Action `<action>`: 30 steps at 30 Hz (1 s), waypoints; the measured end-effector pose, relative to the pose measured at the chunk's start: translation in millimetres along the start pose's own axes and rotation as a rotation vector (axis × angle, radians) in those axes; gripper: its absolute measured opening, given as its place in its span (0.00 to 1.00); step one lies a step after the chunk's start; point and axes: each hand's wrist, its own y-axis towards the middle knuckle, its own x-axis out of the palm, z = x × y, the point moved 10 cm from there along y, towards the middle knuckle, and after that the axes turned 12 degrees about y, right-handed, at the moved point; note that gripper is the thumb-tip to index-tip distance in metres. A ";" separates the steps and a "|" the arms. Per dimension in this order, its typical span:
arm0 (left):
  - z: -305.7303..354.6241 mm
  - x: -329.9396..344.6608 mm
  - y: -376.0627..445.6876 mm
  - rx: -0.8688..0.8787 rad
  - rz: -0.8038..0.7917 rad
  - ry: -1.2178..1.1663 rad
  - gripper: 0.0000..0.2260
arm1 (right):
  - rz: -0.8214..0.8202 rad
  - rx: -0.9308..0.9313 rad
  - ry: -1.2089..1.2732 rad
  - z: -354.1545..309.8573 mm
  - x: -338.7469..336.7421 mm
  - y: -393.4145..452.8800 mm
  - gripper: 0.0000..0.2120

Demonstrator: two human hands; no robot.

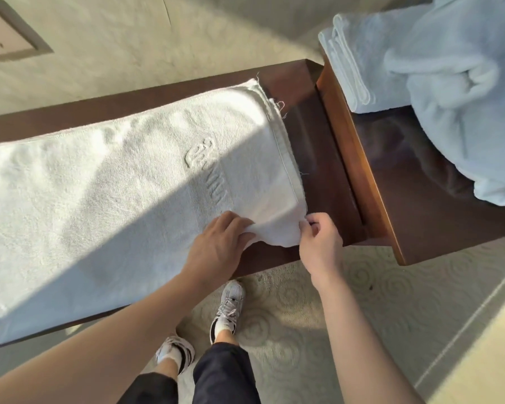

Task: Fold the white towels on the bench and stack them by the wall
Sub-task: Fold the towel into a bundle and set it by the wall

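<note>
A long white towel (105,199) with an embossed logo lies spread along the dark wooden bench (318,158). My left hand (216,246) grips the towel's near right corner, fingers tucked under a raised fold. My right hand (318,243) pinches the same corner at its edge, just past the towel's right hem. A folded white towel (350,68) lies at the far right by the wall, on a raised wooden section. A rumpled white towel (461,91) is heaped beside it.
The raised wooden section (359,170) meets the bench at the right. Patterned cream carpet (347,316) covers the floor in front, where my feet (228,310) stand. A framed picture (9,30) hangs on the wall at upper left.
</note>
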 end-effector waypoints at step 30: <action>-72.6 -0.2 52.0 -0.584 -0.126 -0.879 0.15 | -0.375 -0.352 -0.058 -109.9 71.1 -76.4 0.05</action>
